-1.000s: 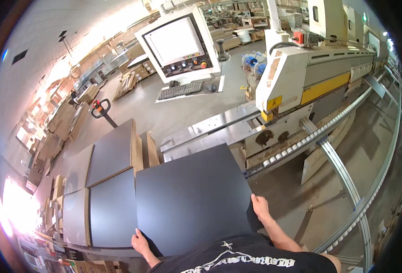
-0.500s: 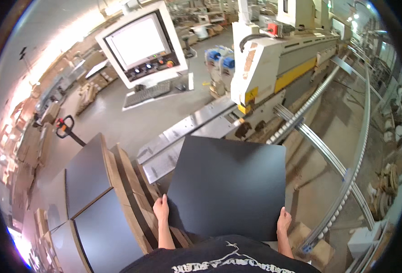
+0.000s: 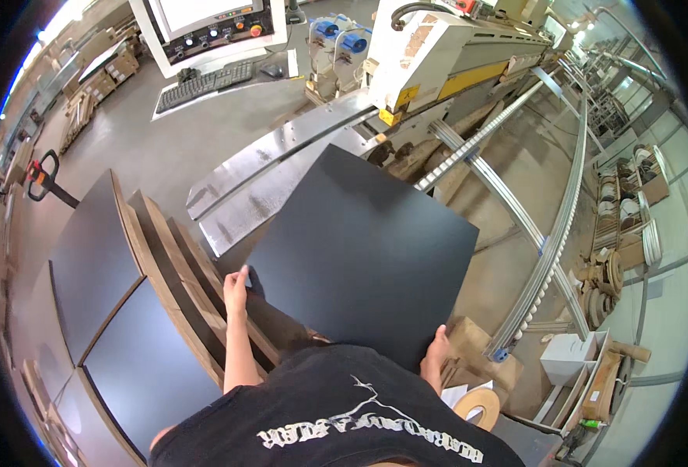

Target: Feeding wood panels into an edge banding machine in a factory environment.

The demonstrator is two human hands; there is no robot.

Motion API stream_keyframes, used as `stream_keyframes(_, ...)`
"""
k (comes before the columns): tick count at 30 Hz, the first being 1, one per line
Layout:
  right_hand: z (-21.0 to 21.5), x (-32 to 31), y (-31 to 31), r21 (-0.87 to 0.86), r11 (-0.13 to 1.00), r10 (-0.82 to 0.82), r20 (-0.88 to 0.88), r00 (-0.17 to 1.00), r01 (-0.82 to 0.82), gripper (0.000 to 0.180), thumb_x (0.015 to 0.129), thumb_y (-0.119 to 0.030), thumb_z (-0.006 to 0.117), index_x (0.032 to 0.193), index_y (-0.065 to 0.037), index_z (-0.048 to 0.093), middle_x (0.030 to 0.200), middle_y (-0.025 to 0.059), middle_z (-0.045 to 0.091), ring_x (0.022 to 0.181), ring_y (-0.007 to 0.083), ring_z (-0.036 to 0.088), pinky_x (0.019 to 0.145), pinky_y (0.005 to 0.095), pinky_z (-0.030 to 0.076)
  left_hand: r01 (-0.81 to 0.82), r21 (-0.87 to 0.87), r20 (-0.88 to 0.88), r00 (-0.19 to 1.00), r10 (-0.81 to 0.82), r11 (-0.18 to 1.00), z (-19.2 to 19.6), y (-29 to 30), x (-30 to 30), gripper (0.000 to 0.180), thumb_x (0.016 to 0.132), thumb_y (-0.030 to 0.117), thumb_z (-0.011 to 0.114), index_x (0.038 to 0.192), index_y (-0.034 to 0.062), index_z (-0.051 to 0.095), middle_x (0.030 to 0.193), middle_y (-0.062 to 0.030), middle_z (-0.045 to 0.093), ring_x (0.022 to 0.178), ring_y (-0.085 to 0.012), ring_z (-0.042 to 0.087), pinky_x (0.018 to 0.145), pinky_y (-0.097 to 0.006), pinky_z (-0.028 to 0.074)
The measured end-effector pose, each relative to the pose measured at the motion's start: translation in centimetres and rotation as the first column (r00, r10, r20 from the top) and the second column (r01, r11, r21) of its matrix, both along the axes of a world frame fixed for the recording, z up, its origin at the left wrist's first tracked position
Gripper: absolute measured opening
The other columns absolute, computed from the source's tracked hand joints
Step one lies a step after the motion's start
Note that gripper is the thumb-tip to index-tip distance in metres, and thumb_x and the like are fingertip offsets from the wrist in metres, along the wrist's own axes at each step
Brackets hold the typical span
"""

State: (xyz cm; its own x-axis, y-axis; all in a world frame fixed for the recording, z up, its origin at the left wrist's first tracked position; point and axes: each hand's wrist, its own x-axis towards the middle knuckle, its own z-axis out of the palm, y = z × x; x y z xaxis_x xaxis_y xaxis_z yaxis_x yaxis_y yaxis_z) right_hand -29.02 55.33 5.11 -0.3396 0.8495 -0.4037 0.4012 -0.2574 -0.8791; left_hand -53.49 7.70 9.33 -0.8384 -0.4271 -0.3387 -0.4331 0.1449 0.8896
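A square dark grey panel [image 3: 367,249] is held out in front of me, turned so one corner points toward the machine. My left hand [image 3: 236,294] is closed on its left edge, near the left corner. My right hand [image 3: 435,354] grips the lower right edge, with the fingers partly hidden beneath the board. The panel's far left edge overlaps the metal infeed table [image 3: 270,167] of a long white and yellow machine [image 3: 445,66] in the picture; whether it touches the table I cannot tell.
Stacked dark panels [image 3: 153,335] stand at my left, beside a pallet jack handle [image 3: 46,177]. A control screen with keyboard [image 3: 208,84] is ahead left. A roller rail [image 3: 561,233] curves along the right. A tape roll [image 3: 477,406] and boxes [image 3: 569,358] lie lower right.
The panel has turned clockwise and moved closer to the machine's table, with both hands still on it. My view has shifted, so the screen and stacks appear higher and further left.
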Motion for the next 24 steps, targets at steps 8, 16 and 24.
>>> stream_keyframes(8,2.4,-1.4,-5.7,-0.093,0.992,-0.093,-0.044,0.995,0.089,0.059,0.106,-0.043,0.048,0.127,0.011,0.06,0.128,0.0184,0.064,0.116,0.028,0.059,0.104,0.0388,0.041,0.303,0.142,0.214,0.92,-0.328,0.942,2.0,0.7,-0.4,0.058,0.091,0.055,0.068,0.094,-0.0024,0.065,0.078,-0.0099,0.067,0.065,-0.0195,0.068,0.056,-0.031,0.055)
stream_keyframes(16,-1.5,-3.0,-6.2,0.038,0.999,0.036,-0.056,0.998,-0.034,0.047,0.106,-0.032,0.046,0.126,0.009,0.055,0.122,0.022,0.063,0.113,0.0312,0.059,0.101,0.0408,0.041,0.526,0.356,0.128,0.791,-0.598,0.772,2.3,4.8,-3.7,0.043,0.097,0.042,0.067,0.08,0.003,0.06,0.077,-0.0112,0.07,0.062,-0.0171,0.067,0.062,-0.031,0.057)
stream_keyframes(24,-1.7,-6.1,-7.3,0.004,0.926,0.376,-0.119,0.919,-0.379,0.025,0.101,-0.022,0.059,0.109,0.001,0.052,0.085,0.0051,0.055,0.071,0.0127,0.055,0.062,0.0347,0.053,0.448,0.382,0.002,0.874,-0.485,0.809,-0.2,5.8,-7.1,0.034,0.096,0.037,0.07,0.088,0.0042,0.066,0.081,-0.0054,0.067,0.063,-0.0131,0.065,0.06,-0.029,0.055)
